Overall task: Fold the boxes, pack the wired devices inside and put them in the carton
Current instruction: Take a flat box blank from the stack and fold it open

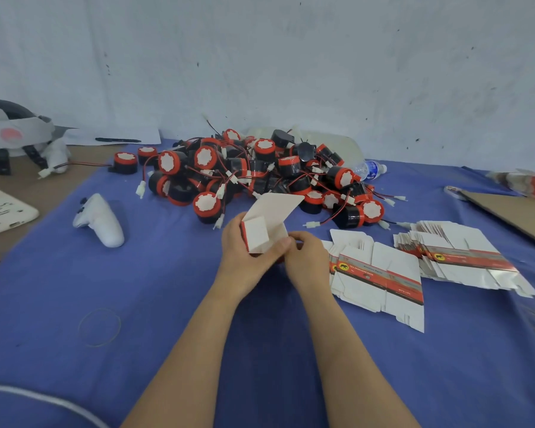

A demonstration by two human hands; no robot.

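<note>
Early on: left grip (244, 257) & right grip (309, 261) both grasp one half-folded white card box (260, 231). Round black-red wired devices (260, 171) piled unpacked twd table's far edge.

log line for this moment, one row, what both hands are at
step: folding box | left hand: grips box | right hand: grips same box | devices: loose heap behind | flat boxes: stacked at right

Black-and-red wired devices (260, 174) with white caps lie heaped on a blue surface (136, 288); white flat boxes (380, 279) at right carry red-and-black bands.
</note>
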